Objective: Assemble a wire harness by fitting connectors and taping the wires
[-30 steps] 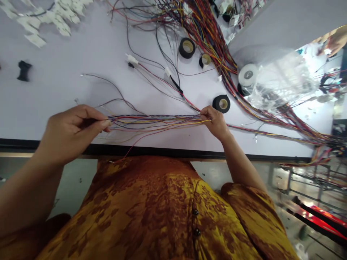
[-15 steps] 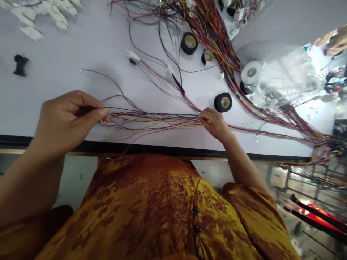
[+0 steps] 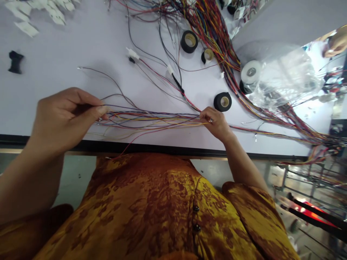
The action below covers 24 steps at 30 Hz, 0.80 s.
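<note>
Between my two hands a loose bundle of thin wires [image 3: 157, 117], blue, red, yellow and dark, stretches along the table's near edge. My left hand [image 3: 70, 117] pinches wire ends between thumb and fingertips; how many it holds is hidden. My right hand [image 3: 214, 122] is closed around the bundle farther right, and the wires run on past it. Just above lies a branch with a white connector [image 3: 133, 54] and a small black connector [image 3: 131, 60]. One brown wire [image 3: 100, 70] curves away behind my left hand, and a red wire [image 3: 130, 144] hangs over the edge.
Black tape rolls [image 3: 222, 102] lie beyond my right hand. A thick wire harness [image 3: 214, 32] runs from the top to the right. White tape [image 3: 251, 72] sits by a clear plastic bag [image 3: 292, 76]. White pieces [image 3: 27, 29] and a black part [image 3: 15, 62] lie left.
My left hand has shifted slightly left with the wire ends. My right hand keeps its grip on the bundle, nearly in the same place.
</note>
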Motion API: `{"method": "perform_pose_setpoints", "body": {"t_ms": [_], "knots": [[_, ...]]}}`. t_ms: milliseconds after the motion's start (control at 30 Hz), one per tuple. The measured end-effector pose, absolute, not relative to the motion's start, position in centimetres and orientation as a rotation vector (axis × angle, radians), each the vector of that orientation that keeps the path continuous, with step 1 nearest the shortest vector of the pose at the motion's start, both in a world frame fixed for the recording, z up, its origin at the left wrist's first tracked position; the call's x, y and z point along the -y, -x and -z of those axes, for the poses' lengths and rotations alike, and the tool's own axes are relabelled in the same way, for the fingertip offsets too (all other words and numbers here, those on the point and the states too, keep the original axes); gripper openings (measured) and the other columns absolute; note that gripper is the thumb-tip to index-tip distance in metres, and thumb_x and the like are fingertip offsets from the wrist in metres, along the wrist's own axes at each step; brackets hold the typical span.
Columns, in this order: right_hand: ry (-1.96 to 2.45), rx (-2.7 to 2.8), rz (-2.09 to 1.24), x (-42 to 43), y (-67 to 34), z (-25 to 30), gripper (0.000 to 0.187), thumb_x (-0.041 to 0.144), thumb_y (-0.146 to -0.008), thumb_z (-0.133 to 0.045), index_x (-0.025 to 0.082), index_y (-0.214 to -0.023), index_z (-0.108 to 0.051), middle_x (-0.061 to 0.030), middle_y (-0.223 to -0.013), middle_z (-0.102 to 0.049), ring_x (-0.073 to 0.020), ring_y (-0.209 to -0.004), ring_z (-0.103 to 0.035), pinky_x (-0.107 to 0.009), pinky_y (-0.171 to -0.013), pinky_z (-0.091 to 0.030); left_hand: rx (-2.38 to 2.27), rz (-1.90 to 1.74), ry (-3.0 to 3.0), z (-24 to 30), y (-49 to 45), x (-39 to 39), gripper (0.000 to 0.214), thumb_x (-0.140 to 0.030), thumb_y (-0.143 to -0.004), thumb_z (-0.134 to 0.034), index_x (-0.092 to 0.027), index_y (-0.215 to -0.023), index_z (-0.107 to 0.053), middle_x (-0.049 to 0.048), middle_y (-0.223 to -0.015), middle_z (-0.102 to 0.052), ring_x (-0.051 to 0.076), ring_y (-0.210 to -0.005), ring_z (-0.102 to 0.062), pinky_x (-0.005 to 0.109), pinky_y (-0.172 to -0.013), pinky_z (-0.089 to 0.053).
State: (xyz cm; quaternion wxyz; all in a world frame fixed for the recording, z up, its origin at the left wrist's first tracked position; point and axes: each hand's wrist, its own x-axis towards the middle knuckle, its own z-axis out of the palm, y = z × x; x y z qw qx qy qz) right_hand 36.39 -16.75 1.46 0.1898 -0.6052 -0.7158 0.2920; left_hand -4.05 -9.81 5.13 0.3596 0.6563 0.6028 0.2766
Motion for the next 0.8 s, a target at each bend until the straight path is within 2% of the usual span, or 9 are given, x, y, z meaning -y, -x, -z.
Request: {"method": "perform_pose_setpoints", "body": {"t_ms": [100, 267, 400, 500, 600, 700, 800], "knots": [[1.661, 2.100, -0.869, 16.8, -36.4, -1.3, 0.018, 0.009, -0.084, -0.052, 0.020, -0.086, -0.065, -0.0037, -0.090, -0.061, -0.0129, -0.072, -0.055, -0.028, -0.067, -0.044, -1.518, -0.712, -1.689, -5.2, 4.0, 9.9, 0.020, -0.036, -0.077, -0.073, -0.018, -0.086, -0.072, -0.0010, -0.077, -0.070, 0.013, -0.068, -0.062, 0.029, -0.070, -0.051], [1.708, 2.119, -0.843, 17.2, -36.3, -1.2, 0.011, 0.016, -0.085, -0.061, 0.019, -0.093, -0.067, -0.0044, -0.094, -0.061, -0.0120, -0.068, -0.054, -0.028, -0.067, -0.046, -1.519, -0.733, -1.688, -4.8, 4.2, 9.8, 0.019, -0.035, -0.076, -0.074, -0.017, -0.083, -0.071, -0.0008, -0.074, -0.070, 0.012, -0.065, -0.061, 0.027, -0.066, -0.048], [1.723, 2.048, -0.874, 17.3, -36.4, -1.0, 0.009, 0.017, -0.086, -0.060, 0.020, -0.088, -0.069, -0.0042, -0.091, -0.063, -0.0127, -0.069, -0.055, -0.028, -0.067, -0.045, -1.520, -0.745, -1.655, -5.0, 4.1, 10.0, 0.019, -0.035, -0.076, -0.073, -0.018, -0.084, -0.071, -0.0010, -0.075, -0.071, 0.013, -0.065, -0.062, 0.028, -0.069, -0.051], [1.735, 1.880, -0.948, 17.3, -36.8, -1.0, 0.001, 0.021, -0.082, -0.066, 0.020, -0.084, -0.066, -0.0001, -0.079, -0.060, -0.0112, -0.064, -0.050, -0.026, -0.061, -0.041, -1.540, -0.735, -1.643, -4.7, 4.3, 10.2, 0.021, -0.036, -0.076, -0.073, -0.018, -0.087, -0.071, -0.0006, -0.079, -0.071, 0.013, -0.067, -0.063, 0.029, -0.070, -0.052], [1.756, 1.729, -1.055, 17.1, -37.3, -1.2, 0.012, 0.026, -0.081, -0.069, 0.021, -0.091, -0.066, 0.0023, -0.076, -0.058, -0.0106, -0.063, -0.049, -0.025, -0.060, -0.040, -1.553, -0.726, -1.652, -4.1, 4.5, 10.0, 0.022, -0.037, -0.076, -0.073, -0.018, -0.086, -0.071, -0.0006, -0.077, -0.071, 0.014, -0.068, -0.063, 0.030, -0.072, -0.054], [1.756, 1.735, -1.160, 16.8, -37.4, -1.5, 0.016, 0.032, -0.088, -0.063, 0.021, -0.095, -0.071, -0.0002, -0.081, -0.066, -0.0128, -0.071, -0.056, -0.027, -0.066, -0.043, -1.566, -0.739, -1.670, -3.8, 4.2, 9.7, 0.023, -0.039, -0.077, -0.071, -0.018, -0.085, -0.071, -0.0008, -0.075, -0.070, 0.013, -0.067, -0.063, 0.030, -0.072, -0.055], [1.760, 1.813, -1.219, 16.5, -37.4, -1.5, 0.017, 0.032, -0.087, -0.064, 0.020, -0.093, -0.074, -0.0017, -0.081, -0.069, -0.0147, -0.072, -0.059, -0.028, -0.066, -0.043, -1.558, -0.758, -1.664, -3.9, 3.8, 9.5, 0.022, -0.038, -0.077, -0.071, -0.017, -0.086, -0.071, -0.0004, -0.076, -0.071, 0.013, -0.068, -0.063, 0.029, -0.070, -0.054]]}}
